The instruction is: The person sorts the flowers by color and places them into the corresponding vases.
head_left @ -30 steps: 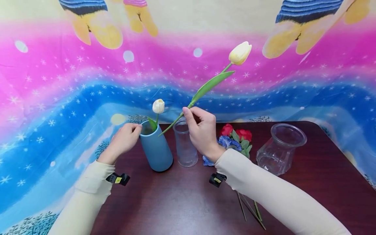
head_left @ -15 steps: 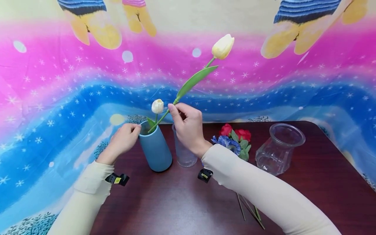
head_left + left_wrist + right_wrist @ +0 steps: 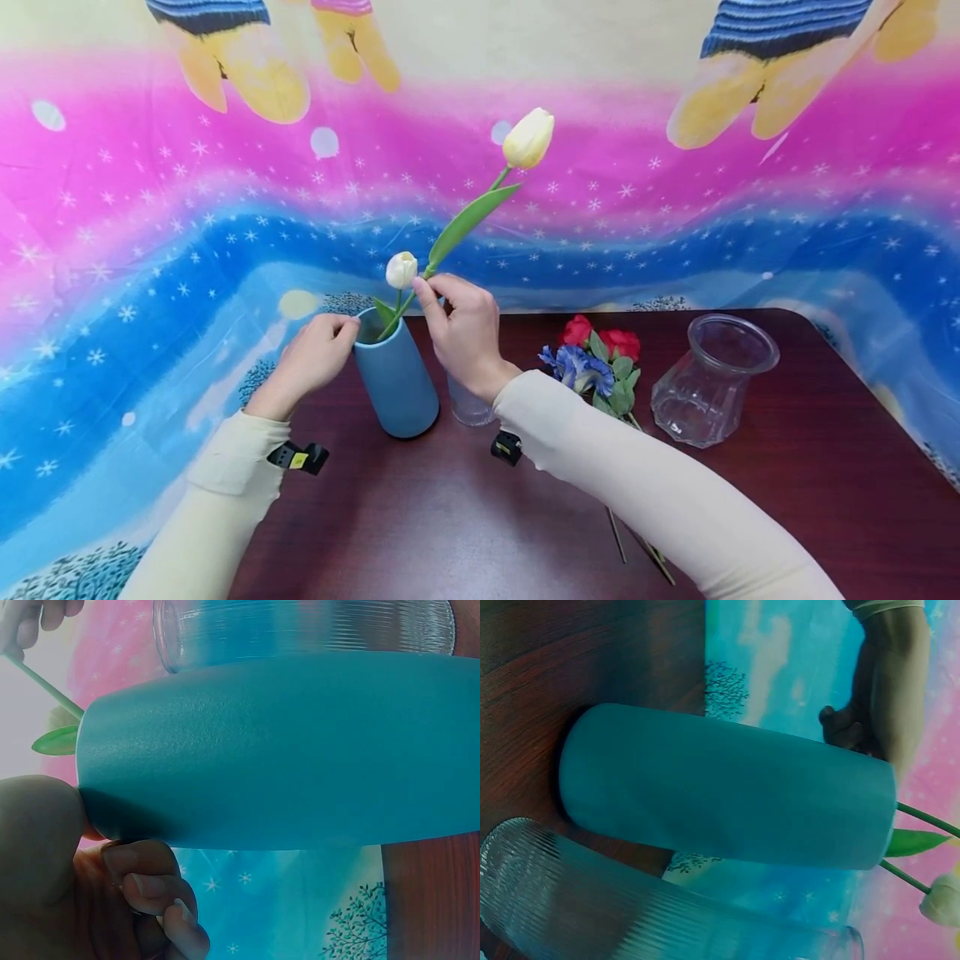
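I am watching from afar as the right hand (image 3: 465, 329) is pinching a pale tulip (image 3: 528, 139) by its stem, whose lower end is slanting inside the blue vase (image 3: 397, 385) near the table's (image 3: 450, 517) far left corner (a second tulip (image 3: 402, 271) is standing there too), while the left hand (image 3: 313, 354) is gripping the vase's rim.

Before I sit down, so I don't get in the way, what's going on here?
A person's right hand pinches a tulip, its stem end inside the blue vase. The left hand holds the vase near its top, and another tulip stands in it. Red and blue flowers lie on the table between two glass vases.
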Demonstrator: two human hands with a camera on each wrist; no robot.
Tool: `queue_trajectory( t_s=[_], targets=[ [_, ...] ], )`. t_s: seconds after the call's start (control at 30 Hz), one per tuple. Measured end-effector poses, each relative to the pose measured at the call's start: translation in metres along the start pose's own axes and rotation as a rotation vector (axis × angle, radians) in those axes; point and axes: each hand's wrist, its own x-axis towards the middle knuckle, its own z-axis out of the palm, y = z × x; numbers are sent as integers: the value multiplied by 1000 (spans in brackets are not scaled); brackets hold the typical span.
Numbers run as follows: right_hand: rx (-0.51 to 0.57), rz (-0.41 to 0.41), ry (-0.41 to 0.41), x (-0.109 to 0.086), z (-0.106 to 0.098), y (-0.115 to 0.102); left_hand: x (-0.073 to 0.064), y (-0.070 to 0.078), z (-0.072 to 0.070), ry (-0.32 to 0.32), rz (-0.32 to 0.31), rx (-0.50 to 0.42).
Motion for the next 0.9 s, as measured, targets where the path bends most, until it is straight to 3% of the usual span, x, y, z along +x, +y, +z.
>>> queue_trajectory(
  t_s=[0.17, 0.9],
  targets=[
    [-49, 13, -37, -4, 9, -2, 0, 0, -1, 5, -3, 8],
    [-199, 161, -344, -21, 29, -1, 1, 1, 0, 8, -24, -9]
  ],
)
